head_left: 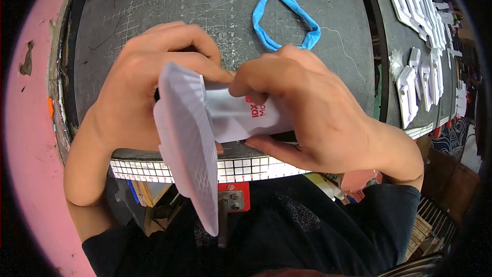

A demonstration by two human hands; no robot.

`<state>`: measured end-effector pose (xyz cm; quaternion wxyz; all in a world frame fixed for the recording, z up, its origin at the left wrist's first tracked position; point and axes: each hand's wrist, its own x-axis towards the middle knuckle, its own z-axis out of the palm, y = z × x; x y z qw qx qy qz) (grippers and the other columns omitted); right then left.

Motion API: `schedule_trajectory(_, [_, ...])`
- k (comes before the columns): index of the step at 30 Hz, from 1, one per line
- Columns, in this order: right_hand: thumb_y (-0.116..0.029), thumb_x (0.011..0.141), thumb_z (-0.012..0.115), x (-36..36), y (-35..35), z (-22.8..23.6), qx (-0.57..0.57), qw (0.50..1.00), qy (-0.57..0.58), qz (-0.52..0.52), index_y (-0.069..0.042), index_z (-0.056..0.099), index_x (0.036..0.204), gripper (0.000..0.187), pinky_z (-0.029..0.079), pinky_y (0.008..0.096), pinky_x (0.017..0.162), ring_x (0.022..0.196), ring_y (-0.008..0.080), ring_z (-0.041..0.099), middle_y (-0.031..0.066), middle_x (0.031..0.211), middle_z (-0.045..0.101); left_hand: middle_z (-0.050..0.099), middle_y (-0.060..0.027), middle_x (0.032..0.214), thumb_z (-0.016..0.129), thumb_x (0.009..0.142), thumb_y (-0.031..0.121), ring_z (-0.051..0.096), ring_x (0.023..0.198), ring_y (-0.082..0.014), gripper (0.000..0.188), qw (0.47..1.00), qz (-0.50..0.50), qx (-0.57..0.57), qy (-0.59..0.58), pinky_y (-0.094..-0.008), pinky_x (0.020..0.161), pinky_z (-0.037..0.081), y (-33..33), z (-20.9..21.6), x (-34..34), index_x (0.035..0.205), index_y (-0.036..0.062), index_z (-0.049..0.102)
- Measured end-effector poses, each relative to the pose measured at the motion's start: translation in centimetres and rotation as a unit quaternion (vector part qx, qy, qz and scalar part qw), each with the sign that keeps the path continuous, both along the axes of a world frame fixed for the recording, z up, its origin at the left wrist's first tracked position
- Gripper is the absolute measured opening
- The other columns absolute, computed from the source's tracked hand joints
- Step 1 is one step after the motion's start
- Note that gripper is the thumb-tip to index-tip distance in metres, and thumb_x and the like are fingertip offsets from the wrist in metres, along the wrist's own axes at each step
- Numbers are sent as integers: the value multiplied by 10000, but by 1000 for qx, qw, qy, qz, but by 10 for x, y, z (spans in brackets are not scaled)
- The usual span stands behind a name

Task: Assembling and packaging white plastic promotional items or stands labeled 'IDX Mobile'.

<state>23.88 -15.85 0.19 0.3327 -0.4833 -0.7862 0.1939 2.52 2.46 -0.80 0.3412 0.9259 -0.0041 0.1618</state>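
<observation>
Both of my hands grip one white plastic part [225, 118] just above the near edge of a dark grey cutting mat [169, 5]. My left hand [138, 87] wraps around its left end, where a broad ribbed, paddle-like flange [187, 149] hangs down toward my lap. The smooth white body, with a small red print on it, sits under my right hand [312, 113], thumb on top and fingers curled underneath. What lies beneath my palms is hidden.
A blue strip of fabric [284, 7] lies looped at the far side of the mat. Several white plastic parts [420, 36] are laid out in rows on the dark bench to the right. A ruled white edge strip [246, 166] fronts the bench; a pink surface [25, 123] lies left.
</observation>
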Motion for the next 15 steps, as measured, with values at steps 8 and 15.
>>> schedule_trajectory(8, [-121,746,992,1,-1,-6,38,999,5,-8,7,628,1346,713,595,456,863,1015,352,713,182,1272,766,698,-78,961,986,556,256,688,853,-275,534,1000,-20,-16,-4,-391,737,523,6,1,0,1031,74,821])
schedule_trajectory(15, [-148,737,1000,4,1,-7,60,998,11,-2,15,630,1346,731,594,443,834,934,348,717,177,1256,784,678,-60,942,1044,463,358,675,849,-246,596,1000,-13,8,-8,-382,735,530,4,-2,1,918,78,780])
